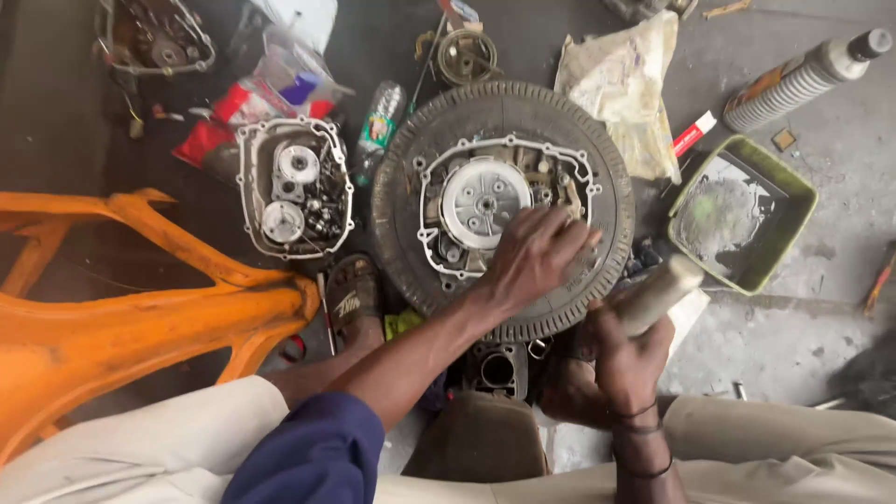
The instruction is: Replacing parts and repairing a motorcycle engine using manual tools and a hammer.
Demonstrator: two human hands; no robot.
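The left hand (539, 254) lies open with fingers on the engine case (499, 207) inside the tyre (401, 233), while the right hand (623, 359) grips a pale tube (658, 294).

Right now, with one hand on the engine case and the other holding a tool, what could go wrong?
1. The engine case lies on a tyre, so pressure from the left hand may rock it.
2. The pale cylinder in the right hand could slip and strike the open case.
3. Small parts in the loose cover lie near the sandalled foot and could scatter.
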